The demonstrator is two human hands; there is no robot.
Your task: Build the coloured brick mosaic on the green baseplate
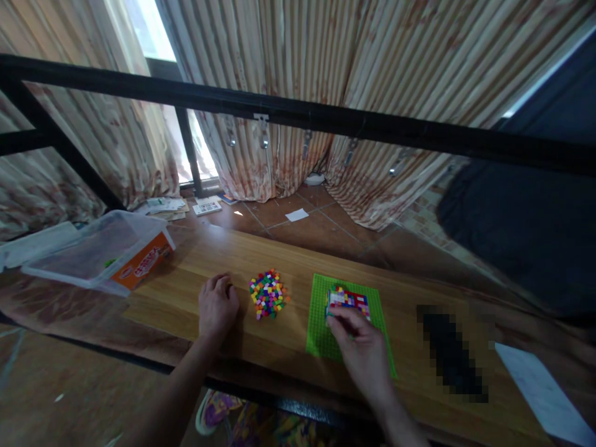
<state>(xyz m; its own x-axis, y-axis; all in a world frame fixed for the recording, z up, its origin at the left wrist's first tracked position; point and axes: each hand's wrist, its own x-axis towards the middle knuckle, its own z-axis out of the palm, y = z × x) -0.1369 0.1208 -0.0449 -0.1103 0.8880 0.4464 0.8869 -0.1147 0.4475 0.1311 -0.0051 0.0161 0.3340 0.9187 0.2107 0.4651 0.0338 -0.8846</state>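
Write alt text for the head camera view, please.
A person's right hand is over a green studded baseplate bearing small multicolored bricks. The left hand rests on the wooden table beside a loose pile of similar bricks.

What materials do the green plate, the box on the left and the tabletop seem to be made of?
Green plate: most likely moulded plastic; its colour is even and a regular grid of studs covers it.
Box: probably clear plastic, as it is see-through, with an orange label on one side.
Tabletop: wood or wood-look laminate, smooth; grain shows, but I cannot tell which.
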